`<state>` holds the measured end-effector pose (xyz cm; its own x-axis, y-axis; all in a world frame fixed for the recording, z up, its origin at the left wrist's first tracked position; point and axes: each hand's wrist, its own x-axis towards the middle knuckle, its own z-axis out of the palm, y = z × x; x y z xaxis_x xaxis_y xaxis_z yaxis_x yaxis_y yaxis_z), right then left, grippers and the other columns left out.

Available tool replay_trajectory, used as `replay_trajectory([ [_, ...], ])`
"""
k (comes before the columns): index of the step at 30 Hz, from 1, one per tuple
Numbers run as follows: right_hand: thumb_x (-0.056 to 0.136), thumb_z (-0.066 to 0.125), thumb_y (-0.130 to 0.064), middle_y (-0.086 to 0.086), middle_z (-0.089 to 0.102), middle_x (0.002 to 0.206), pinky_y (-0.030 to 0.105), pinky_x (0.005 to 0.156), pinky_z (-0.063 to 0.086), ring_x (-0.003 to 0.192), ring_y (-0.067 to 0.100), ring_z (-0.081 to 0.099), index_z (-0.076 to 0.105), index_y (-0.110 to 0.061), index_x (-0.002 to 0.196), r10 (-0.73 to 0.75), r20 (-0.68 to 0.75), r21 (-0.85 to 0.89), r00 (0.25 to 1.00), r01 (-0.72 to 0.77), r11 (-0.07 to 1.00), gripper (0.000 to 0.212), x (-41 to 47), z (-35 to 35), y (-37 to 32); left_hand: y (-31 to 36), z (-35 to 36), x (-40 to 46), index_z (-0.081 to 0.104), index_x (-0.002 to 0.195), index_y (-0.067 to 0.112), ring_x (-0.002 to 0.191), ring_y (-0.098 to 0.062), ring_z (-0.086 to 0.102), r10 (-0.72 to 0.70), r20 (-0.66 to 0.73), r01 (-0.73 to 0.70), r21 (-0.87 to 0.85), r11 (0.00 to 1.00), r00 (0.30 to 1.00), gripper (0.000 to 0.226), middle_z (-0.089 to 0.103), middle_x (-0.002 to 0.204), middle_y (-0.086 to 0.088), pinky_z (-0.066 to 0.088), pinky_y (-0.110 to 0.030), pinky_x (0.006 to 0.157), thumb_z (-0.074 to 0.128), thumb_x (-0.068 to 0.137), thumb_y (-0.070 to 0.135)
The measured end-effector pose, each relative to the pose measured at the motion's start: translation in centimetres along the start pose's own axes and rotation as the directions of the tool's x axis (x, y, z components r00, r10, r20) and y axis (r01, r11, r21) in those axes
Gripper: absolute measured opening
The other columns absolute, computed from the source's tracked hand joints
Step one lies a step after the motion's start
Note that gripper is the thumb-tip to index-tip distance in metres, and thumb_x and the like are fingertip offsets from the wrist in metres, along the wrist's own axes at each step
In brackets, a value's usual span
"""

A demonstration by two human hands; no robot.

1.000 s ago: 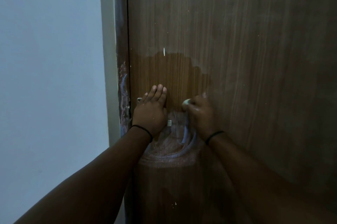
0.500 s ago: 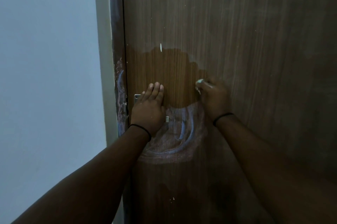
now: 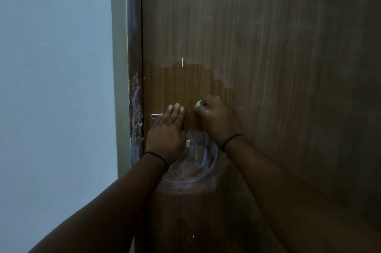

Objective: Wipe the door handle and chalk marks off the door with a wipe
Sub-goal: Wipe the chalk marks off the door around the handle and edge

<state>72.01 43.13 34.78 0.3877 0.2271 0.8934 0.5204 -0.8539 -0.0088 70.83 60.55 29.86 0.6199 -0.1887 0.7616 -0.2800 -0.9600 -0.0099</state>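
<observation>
Right hand [image 3: 214,116] fingers curled round the wipe [image 3: 198,104], a pale wad poking out past the knuckles and pressed to the door [image 3: 268,46]. Probably soft, damp, light; best kept bunched in the fist. Left hand [image 3: 166,133] fingers straight and together, flat over the door handle [image 3: 155,119]. Chalk marks [image 3: 198,174] sit below both wrists. Most of the handle hidden under the palm; the wipe's size hard to judge.

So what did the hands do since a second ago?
The right hand, gripping the wipe, slid up and to the right across the door, then came back left and down a little. The left hand stayed flat over the handle plate. The chalk marks below look unchanged.
</observation>
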Motion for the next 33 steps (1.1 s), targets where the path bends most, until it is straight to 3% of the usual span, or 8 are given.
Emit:
replay_trajectory([
  [2, 0.095, 0.056, -0.015, 0.014, 0.064, 0.114, 0.044, 0.091, 0.050, 0.106, 0.028, 0.059, 0.067, -0.005, 0.111, -0.179, 0.045, 0.030, 0.983, 0.178, 0.984, 0.022, -1.4, 0.6, -0.2, -0.8, 0.1, -0.5, 0.016, 0.154, 0.018, 0.149, -0.017, 0.009, 0.032, 0.006, -0.032, 0.007, 0.999, 0.999, 0.060, 0.015, 0.162, -0.002, 0.013, -0.036, 0.121, 0.034, 0.098, 0.032],
  [6, 0.097, 0.053, -0.012, 0.007, 0.050, 0.141, 0.034, 0.114, 0.033, 0.133, 0.016, 0.043, 0.052, -0.010, 0.135, -0.042, -0.029, -0.096, 0.999, 0.039, 0.995, 0.038, -1.7, -2.3, 3.8, -1.8, 0.2, -1.4, 0.019, 0.154, 0.017, 0.149, -0.015, 0.011, 0.059, -0.045, -0.058, 0.024, 0.998, 0.997, 0.057, 0.019, 0.161, 0.000, 0.011, -0.035, 0.121, 0.029, 0.101, 0.037],
  [9, 0.095, 0.042, 0.002, 0.020, 0.034, 0.150, 0.043, 0.119, 0.021, 0.142, 0.035, 0.028, 0.041, 0.001, 0.140, -0.022, -0.085, -0.155, 0.996, 0.008, 0.988, 0.045, 1.6, -1.8, 2.8, -1.6, 0.2, -1.4, 0.021, 0.153, 0.018, 0.149, -0.013, 0.012, 0.050, -0.072, -0.050, 0.007, 0.999, 0.996, 0.060, 0.020, 0.160, 0.001, 0.013, -0.036, 0.121, 0.021, 0.100, 0.046],
  [16, 0.101, 0.032, -0.028, 0.011, 0.016, 0.160, 0.043, 0.121, 0.008, 0.148, 0.025, 0.010, 0.023, -0.006, 0.150, -0.136, 0.009, -0.321, 0.991, 0.132, 0.938, 0.055, 6.8, 2.6, -3.1, -2.8, 0.4, -1.5, 0.023, 0.153, 0.017, 0.148, -0.015, 0.016, -0.028, -0.093, 0.030, 0.017, 0.999, 0.995, 0.064, 0.021, 0.159, -0.001, 0.016, -0.036, 0.120, 0.019, 0.099, 0.051],
  [22, 0.102, 0.030, -0.036, 0.010, -0.003, 0.161, 0.047, 0.120, 0.010, 0.149, 0.023, -0.006, 0.004, -0.008, 0.152, 0.190, 0.014, -0.295, 0.982, -0.178, 0.939, 0.063, -3.3, 0.0, 3.0, -2.4, 0.2, -1.4, 0.030, 0.150, 0.013, 0.146, -0.019, 0.024, -0.044, -0.121, 0.042, -0.022, 0.999, 0.992, 0.064, 0.029, 0.157, -0.005, 0.022, -0.039, 0.118, 0.018, 0.098, 0.048],
  [26, 0.100, 0.029, -0.044, 0.014, -0.004, 0.161, 0.046, 0.121, 0.005, 0.148, 0.027, -0.007, 0.003, -0.005, 0.152, 0.243, -0.002, -0.266, 0.970, -0.235, 0.935, 0.070, 0.2, 0.2, 0.3, -2.0, 0.0, -1.7, 0.032, 0.150, 0.012, 0.145, -0.020, 0.026, -0.073, -0.128, 0.068, -0.042, 0.997, 0.989, 0.063, 0.031, 0.156, -0.006, 0.022, -0.038, 0.117, 0.019, 0.098, 0.046],
  [30, 0.098, 0.030, -0.043, 0.011, 0.003, 0.161, 0.043, 0.121, 0.003, 0.149, 0.026, -0.002, 0.015, -0.007, 0.151, 0.001, 0.076, -0.274, 0.997, 0.020, 0.962, 0.066, 7.5, 2.3, -5.9, -2.4, -0.2, -1.9, 0.036, 0.148, 0.012, 0.144, -0.021, 0.029, -0.071, -0.126, 0.067, -0.037, 0.997, 0.990, 0.054, 0.034, 0.155, -0.005, 0.025, -0.040, 0.117, 0.034, 0.100, 0.037],
  [33, 0.100, 0.025, -0.043, 0.002, 0.004, 0.162, 0.043, 0.121, -0.002, 0.149, 0.017, -0.003, 0.014, -0.014, 0.152, -0.270, 0.296, -0.259, 0.916, 0.349, 0.901, 0.061, 7.7, 4.6, -9.5, -2.9, -0.6, -1.6, 0.053, 0.136, 0.014, 0.133, -0.022, 0.044, -0.017, -0.112, 0.011, -0.051, 0.999, 0.994, 0.045, 0.053, 0.141, -0.007, 0.030, -0.039, 0.114, 0.039, 0.096, 0.029],
])
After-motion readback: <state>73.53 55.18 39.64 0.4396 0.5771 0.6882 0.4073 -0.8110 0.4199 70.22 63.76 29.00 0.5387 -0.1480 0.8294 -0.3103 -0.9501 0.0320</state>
